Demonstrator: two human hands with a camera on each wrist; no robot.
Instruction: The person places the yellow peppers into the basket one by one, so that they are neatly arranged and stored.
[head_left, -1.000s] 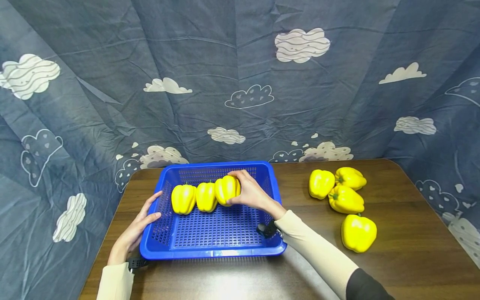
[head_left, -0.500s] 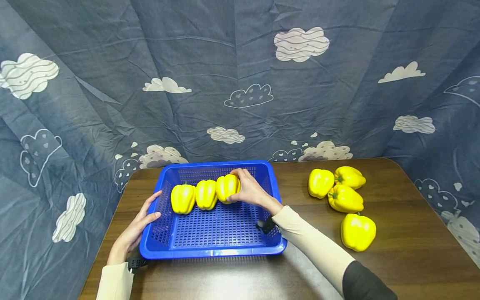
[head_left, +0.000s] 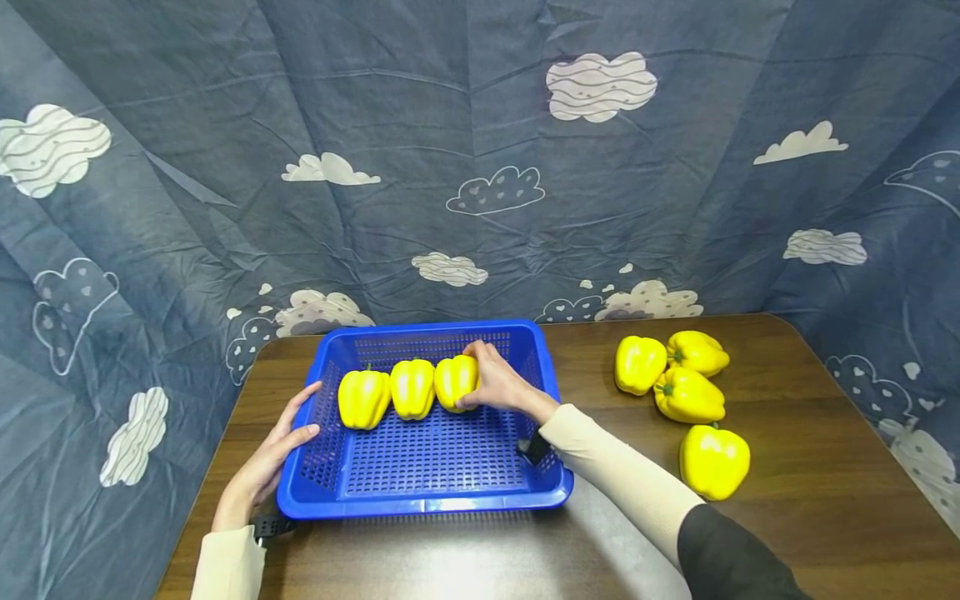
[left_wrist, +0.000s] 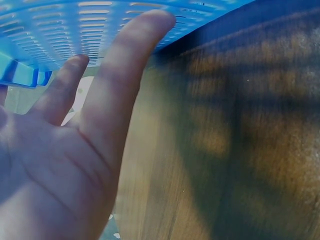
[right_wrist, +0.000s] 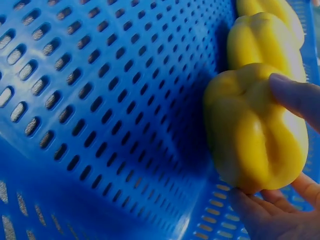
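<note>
Gripping a glossy yellow bell pepper (head_left: pixel 453 383), in the head view, the right hand (head_left: pixel 501 385) reaches into a rectangular blue plastic basket (head_left: pixel 420 505) with slotted walls and floor; its thumb lies on the near side of the pepper and its fingers on the far side, the grip only as wide as the pepper; this pepper is the rightmost of a row of three set toward the basket's far wall, with a second yellow pepper (head_left: pixel 412 389) just beside it and a third yellow pepper (head_left: pixel 363 400) at the left end; the left hand (head_left: pixel 270 458), thumb and fingers extended and spread, touches the basket's left rim; to the right of the basket, on a brown wood-grain surface (head_left: pixel 817 467), three yellow peppers (head_left: pixel 690 396) lie clustered, and a lone yellow pepper (head_left: pixel 715 462) sits nearer the person; cream sleeves (head_left: pixel 622 467) cover both forearms; a grey-blue fabric backdrop (head_left: pixel 480 108) printed with white clouds hangs behind.

In the left wrist view, the left palm shows, two straight digits reaching up to the slotted blue wall; the brown surface fills the right.

In the right wrist view, thumb and fingertips press opposite sides of the held pepper, its lobed end toward the camera; the other two line up behind it; whether it bears on the basket floor cannot be told.
</note>
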